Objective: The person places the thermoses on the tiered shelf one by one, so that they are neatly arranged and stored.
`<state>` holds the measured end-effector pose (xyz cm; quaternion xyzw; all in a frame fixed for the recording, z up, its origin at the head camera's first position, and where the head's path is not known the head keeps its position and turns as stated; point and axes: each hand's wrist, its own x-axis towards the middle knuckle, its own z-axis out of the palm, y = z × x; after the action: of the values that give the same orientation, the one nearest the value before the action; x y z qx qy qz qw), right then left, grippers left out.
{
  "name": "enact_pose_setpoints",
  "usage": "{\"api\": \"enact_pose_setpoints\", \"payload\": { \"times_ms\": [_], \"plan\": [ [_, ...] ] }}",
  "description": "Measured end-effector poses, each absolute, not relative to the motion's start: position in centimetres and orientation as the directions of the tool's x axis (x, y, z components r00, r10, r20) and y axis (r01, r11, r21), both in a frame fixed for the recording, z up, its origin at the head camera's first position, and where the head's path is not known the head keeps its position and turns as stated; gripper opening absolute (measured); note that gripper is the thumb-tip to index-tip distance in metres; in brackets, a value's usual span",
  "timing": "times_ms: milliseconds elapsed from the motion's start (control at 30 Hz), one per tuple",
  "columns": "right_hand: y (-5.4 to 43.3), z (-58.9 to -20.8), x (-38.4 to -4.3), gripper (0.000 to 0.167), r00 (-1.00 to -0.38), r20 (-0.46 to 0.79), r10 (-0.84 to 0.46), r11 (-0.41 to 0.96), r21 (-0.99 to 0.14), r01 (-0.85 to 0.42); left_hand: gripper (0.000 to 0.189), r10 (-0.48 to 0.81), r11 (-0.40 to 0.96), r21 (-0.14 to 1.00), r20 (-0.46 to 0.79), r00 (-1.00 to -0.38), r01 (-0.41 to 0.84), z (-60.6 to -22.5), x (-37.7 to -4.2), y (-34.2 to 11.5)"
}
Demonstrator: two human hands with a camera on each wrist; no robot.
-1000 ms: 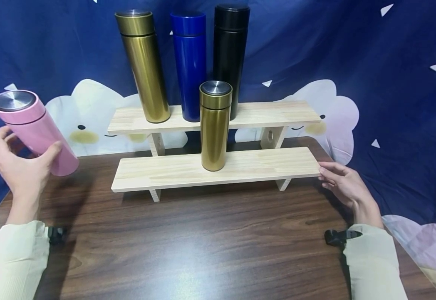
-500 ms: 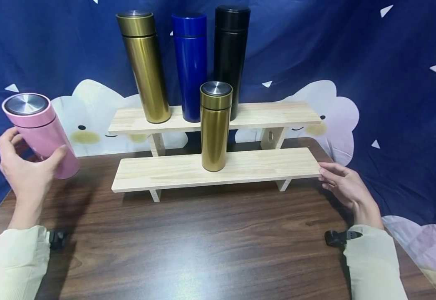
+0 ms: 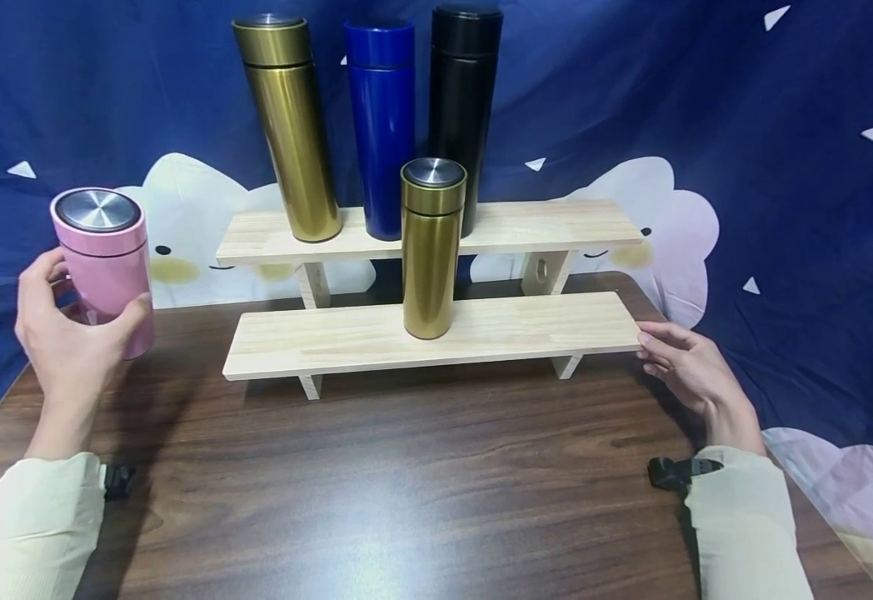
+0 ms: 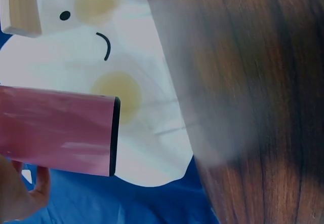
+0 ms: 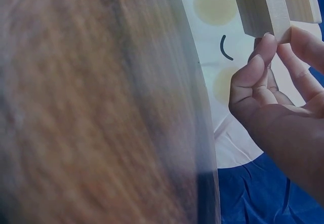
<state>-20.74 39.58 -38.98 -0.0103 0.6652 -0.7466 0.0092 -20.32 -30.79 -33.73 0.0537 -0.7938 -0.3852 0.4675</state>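
Note:
My left hand grips a pink thermos bottle with a steel-topped lid, thumb on the near side. The bottle stands nearly upright in the air left of the two-tier wooden shelf. In the left wrist view the pink bottle shows its dark base, apart from the tabletop. At the shelf's lower right corner, my right hand pinches the board's end between thumb and fingers. The right wrist view shows the fingertips on that board end. A short gold thermos stands mid-way along the lower tier.
On the upper tier stand a tall gold thermos, a blue thermos and a black thermos, the last partly hidden by the short gold one. The brown wooden table meets a dark blue cloth backdrop printed with clouds.
The pink thermos has moved to the right and turned from a leftward tilt to nearly upright in my left hand. My right hand stays at the shelf's corner.

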Motion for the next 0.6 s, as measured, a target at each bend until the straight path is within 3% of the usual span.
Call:
{"api": "enact_pose_setpoints", "payload": {
  "times_ms": [600],
  "plan": [
    [39.4, -39.0, -20.8, 0.02, -0.999, 0.02, -0.033, -0.114, -0.993, -0.016, 0.08, -0.315, 0.76, 0.544, 0.787, -0.53, 0.355, -33.8, -20.1, -29.5]
  ]
}}
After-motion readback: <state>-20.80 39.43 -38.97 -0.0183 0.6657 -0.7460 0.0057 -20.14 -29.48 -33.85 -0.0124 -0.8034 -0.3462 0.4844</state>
